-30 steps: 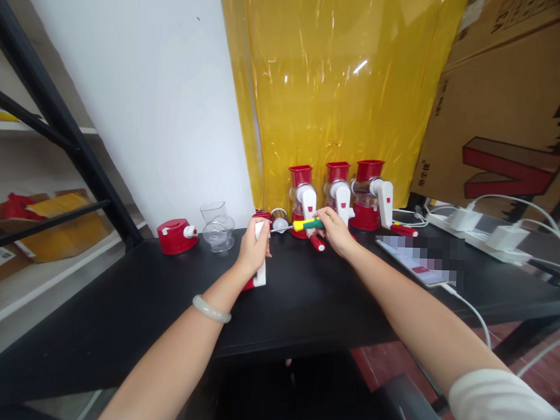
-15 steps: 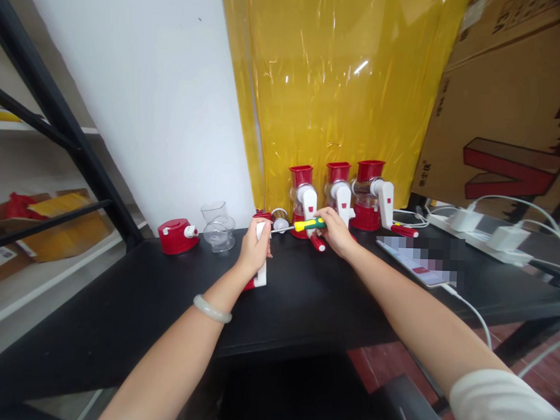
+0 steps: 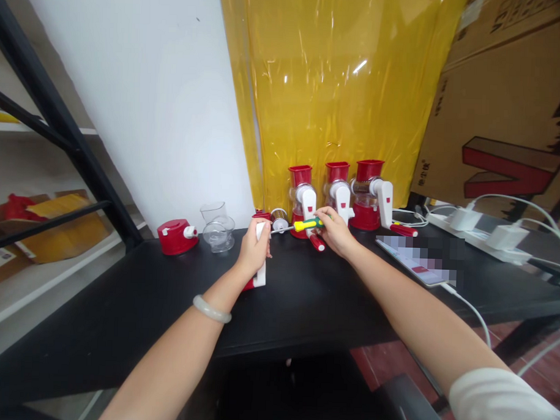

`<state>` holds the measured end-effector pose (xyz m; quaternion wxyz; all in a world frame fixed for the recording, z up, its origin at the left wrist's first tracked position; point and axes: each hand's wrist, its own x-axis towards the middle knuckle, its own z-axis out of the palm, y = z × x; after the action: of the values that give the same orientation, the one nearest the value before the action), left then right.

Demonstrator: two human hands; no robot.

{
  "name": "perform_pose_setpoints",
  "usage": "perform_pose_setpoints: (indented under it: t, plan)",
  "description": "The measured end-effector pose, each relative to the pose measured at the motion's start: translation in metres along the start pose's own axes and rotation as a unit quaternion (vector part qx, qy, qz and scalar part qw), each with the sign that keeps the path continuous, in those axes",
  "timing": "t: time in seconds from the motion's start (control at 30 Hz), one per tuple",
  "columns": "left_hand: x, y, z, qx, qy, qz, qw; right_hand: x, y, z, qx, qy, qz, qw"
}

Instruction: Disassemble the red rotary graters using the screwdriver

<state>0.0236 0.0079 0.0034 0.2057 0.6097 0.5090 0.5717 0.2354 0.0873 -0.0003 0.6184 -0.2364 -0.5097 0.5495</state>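
Left hand (image 3: 253, 246) wraps crank (image 3: 262, 274); right hand (image 3: 335, 233) grips screwdriver (image 3: 307, 224).

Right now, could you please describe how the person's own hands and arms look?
The left hand wears no glove; a smooth, pale bangle circles the left arm. The right hand is also ungloved; a white sleeve shows on the right arm. No left sleeve is in view.

Pale round bangle (image 3: 211, 310), white sleeve (image 3: 498, 398).
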Motion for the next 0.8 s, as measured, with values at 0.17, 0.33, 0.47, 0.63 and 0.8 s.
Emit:
perform_pose_setpoints:
  t: [0.17,0.33,0.47,0.63,0.8]
  plan:
    - [0.000,-0.001,0.001,-0.003,-0.002,-0.001,1.000,0.000,-0.001,-0.003,-0.015,-0.010,-0.014,1.000]
    - [0.000,0.001,0.001,-0.004,0.001,-0.005,1.000,-0.003,-0.001,-0.006,-0.105,-0.030,-0.045,0.993]
    - [0.000,-0.002,0.001,0.000,0.003,-0.002,1.000,-0.002,0.000,-0.004,-0.088,-0.023,-0.029,0.995]
    - [0.000,-0.003,-0.001,0.011,0.002,-0.002,1.000,0.011,0.001,-0.002,-0.057,0.001,-0.005,0.998]
    - [-0.001,0.002,-0.002,0.028,-0.002,-0.004,1.000,0.015,0.001,-0.003,-0.071,0.005,0.022,0.997]
